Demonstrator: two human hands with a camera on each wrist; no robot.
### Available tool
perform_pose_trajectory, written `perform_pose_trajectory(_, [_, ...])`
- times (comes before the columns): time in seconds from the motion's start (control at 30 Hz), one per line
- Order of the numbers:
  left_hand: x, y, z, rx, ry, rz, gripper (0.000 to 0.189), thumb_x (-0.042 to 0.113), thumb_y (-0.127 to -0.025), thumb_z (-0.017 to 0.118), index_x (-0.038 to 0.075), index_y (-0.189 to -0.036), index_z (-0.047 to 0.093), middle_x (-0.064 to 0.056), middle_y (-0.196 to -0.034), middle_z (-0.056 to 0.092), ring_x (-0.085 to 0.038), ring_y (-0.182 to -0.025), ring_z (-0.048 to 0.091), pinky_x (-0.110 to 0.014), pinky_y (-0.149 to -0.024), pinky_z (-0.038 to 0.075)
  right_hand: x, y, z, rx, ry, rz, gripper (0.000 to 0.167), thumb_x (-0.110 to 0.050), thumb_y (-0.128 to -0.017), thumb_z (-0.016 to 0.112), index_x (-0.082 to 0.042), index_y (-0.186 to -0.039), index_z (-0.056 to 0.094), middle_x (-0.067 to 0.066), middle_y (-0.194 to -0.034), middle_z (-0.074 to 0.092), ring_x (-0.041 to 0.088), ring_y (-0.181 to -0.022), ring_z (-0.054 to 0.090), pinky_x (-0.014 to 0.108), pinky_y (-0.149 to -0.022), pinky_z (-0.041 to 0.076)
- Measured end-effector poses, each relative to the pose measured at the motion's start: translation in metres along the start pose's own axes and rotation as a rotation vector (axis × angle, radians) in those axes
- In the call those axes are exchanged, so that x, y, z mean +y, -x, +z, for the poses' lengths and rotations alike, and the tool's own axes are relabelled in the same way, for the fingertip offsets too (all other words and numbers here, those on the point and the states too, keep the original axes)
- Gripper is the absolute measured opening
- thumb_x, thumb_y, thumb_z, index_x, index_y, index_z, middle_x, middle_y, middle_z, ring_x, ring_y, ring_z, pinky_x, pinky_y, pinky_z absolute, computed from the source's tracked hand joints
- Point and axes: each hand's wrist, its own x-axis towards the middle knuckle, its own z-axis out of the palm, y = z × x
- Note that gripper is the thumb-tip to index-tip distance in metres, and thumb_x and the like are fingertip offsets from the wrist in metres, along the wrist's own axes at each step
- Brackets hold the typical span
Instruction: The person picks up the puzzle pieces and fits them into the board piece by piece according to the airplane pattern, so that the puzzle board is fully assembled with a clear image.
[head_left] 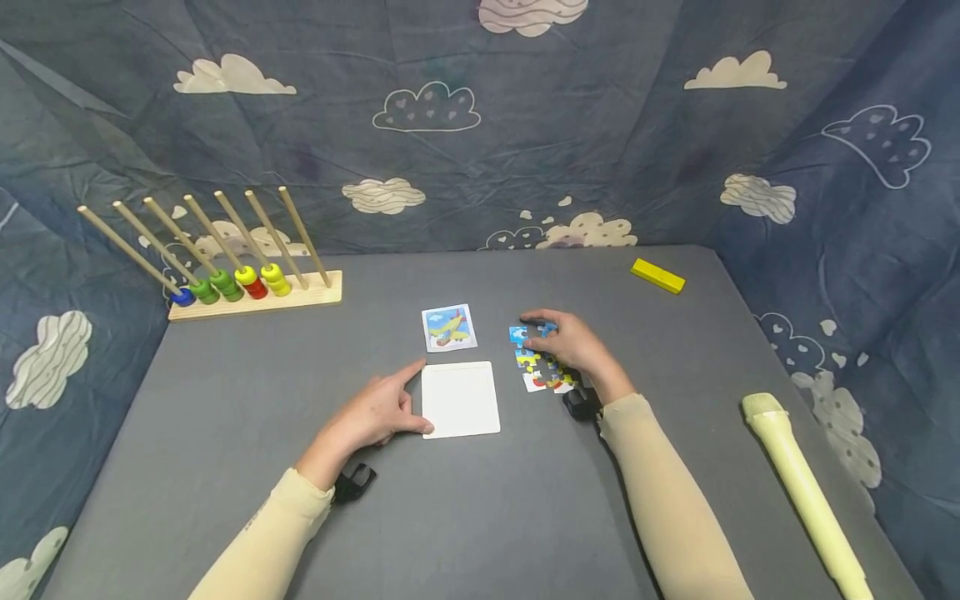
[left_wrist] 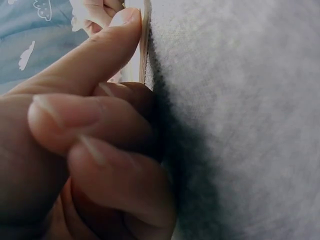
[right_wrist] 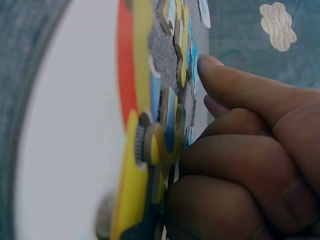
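My left hand [head_left: 377, 410] is at the left side of a white puzzle board [head_left: 461, 400]. Its index fingertip meets the upper left corner and its thumb the lower left one; the left wrist view shows the thumb [left_wrist: 120, 30] along the board's edge, other fingers curled below. Right of the board, my right hand [head_left: 573, 340] reaches over a cluster of jigsaw pieces. Thumb and index fingertips bracket a blue piece [head_left: 518, 336] at the cluster's upper left. Yellow pieces [head_left: 527, 359] lie below the thumb, partly covered by the hand. An aeroplane picture card [head_left: 450, 328] lies behind the board.
A wooden bead stand [head_left: 255, 305] with coloured rings and upright rods is at the back left. Toward the back right lies a yellow block [head_left: 658, 276]. A long pale yellow stick [head_left: 806, 492] lies along the right side. Cloud-patterned cloth [head_left: 540, 167] hangs behind the table.
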Motion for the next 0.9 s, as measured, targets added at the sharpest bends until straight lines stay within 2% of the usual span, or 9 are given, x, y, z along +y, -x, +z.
perform_pose_trajectory(0.07, [-0.0001, 0.0003, 0.0006, 0.007, 0.000, 0.000, 0.109, 0.024, -0.081, 0.093, 0.014, -0.169, 0.029, 0.006, -0.060, 0.058, -0.008, -0.039, 0.041, -0.025, -0.044, 0.034, 0.0000, 0.0003, 0.0003, 0.003, 0.000, 0.001, 0.048, -0.029, -0.099, 0.077, -0.026, -0.146, 0.065, 0.004, -0.092, 0.054, 0.021, -0.078, 0.046, 0.034, -0.073, 0.042])
perform_pose_trajectory(0.23, [0.0006, 0.0005, 0.0006, 0.009, 0.002, -0.005, 0.110, 0.024, -0.080, 0.093, 0.015, -0.169, 0.029, 0.006, -0.060, 0.058, -0.008, -0.039, 0.042, -0.025, -0.043, 0.034, 0.0000, -0.0011, 0.0012, -0.007, 0.003, 0.017, 0.047, -0.028, -0.100, 0.075, -0.025, -0.145, 0.065, 0.015, -0.130, 0.060, 0.026, -0.094, 0.055, 0.032, -0.075, 0.047])
perform_pose_trajectory(0.43, [-0.0010, 0.0008, 0.0003, 0.004, 0.016, 0.002, 0.110, 0.024, -0.081, 0.093, 0.015, -0.169, 0.028, 0.005, -0.060, 0.058, -0.008, -0.040, 0.042, -0.025, -0.043, 0.035, -0.0027, -0.0011, 0.0030, 0.015, 0.047, 0.029, 0.048, -0.030, -0.099, 0.076, -0.024, -0.145, 0.066, 0.016, -0.151, 0.057, 0.030, -0.107, 0.057, 0.035, -0.082, 0.048])
perform_pose_trajectory(0.67, [-0.0027, 0.0003, 0.0007, 0.003, 0.003, 0.006, 0.110, 0.026, -0.081, 0.093, 0.015, -0.170, 0.028, 0.005, -0.061, 0.059, -0.008, -0.040, 0.043, -0.026, -0.043, 0.035, -0.0060, -0.0003, 0.0050, 0.060, 0.126, 0.017, 0.045, -0.030, -0.098, 0.076, -0.024, -0.142, 0.069, 0.017, -0.152, 0.059, 0.032, -0.115, 0.057, 0.048, -0.097, 0.049])
perform_pose_trajectory(0.9, [-0.0022, 0.0000, 0.0010, 0.004, -0.007, 0.004, 0.110, 0.026, -0.081, 0.093, 0.015, -0.170, 0.028, 0.006, -0.061, 0.059, -0.008, -0.039, 0.042, -0.025, -0.043, 0.035, -0.0083, -0.0001, 0.0058, 0.101, 0.241, -0.024, 0.040, -0.032, -0.098, 0.077, -0.022, -0.137, 0.073, 0.016, -0.140, 0.069, 0.031, -0.107, 0.057, 0.048, -0.095, 0.050])
